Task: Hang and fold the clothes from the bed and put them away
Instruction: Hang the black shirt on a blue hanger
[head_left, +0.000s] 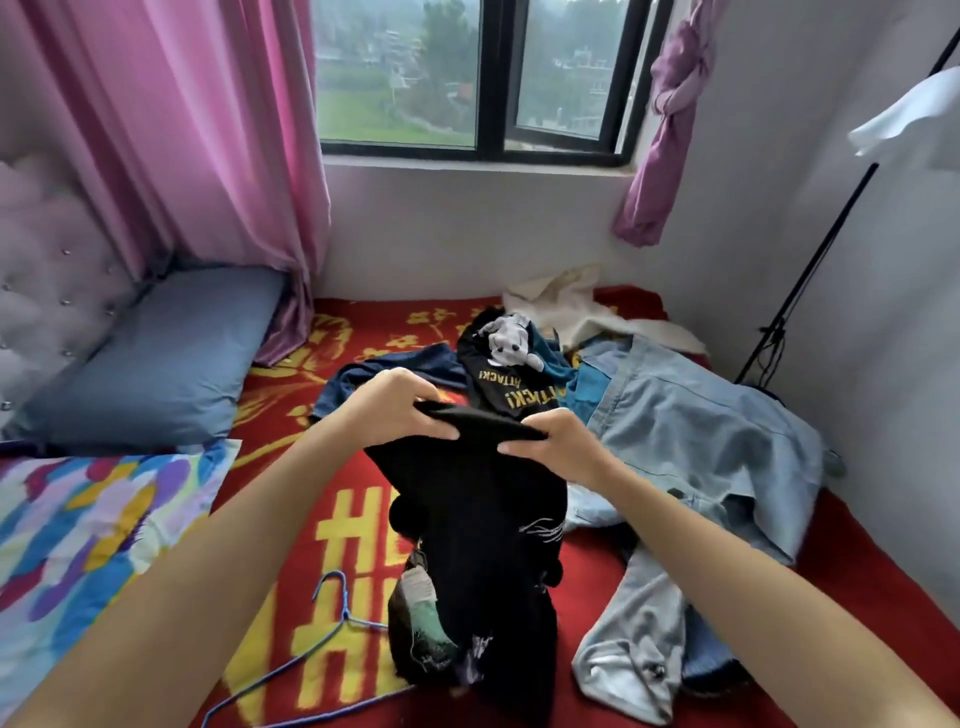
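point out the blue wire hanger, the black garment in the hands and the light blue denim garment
blue wire hanger (345, 605): head view, neck below its hook
black garment (467, 499): head view, middle of the hanging cloth
light blue denim garment (691, 415): head view, its broad flat panel

Above the middle of the bed (857, 561), pinched between left hand (395, 410) and right hand (556, 441) side by side: a garment (478, 499), lower end down on the bed. Left of that end, flat on the bed: a wire hanger (292, 660). Right of it: jeans (639, 623), a denim shirt (701, 431) behind them. Farther back, a printed T-shirt (514, 389) with a plush toy (506, 340) on top; another piece of clothing (395, 366) to its left, a crumpled cloth (571, 306) behind, by the wall. Far left, a pillow (161, 358) against the headboard (52, 270), a quilt (93, 530) in front. Behind the bed, a window (467, 78); a curtain (208, 145) to its left, a knotted curtain (665, 130) to its right.
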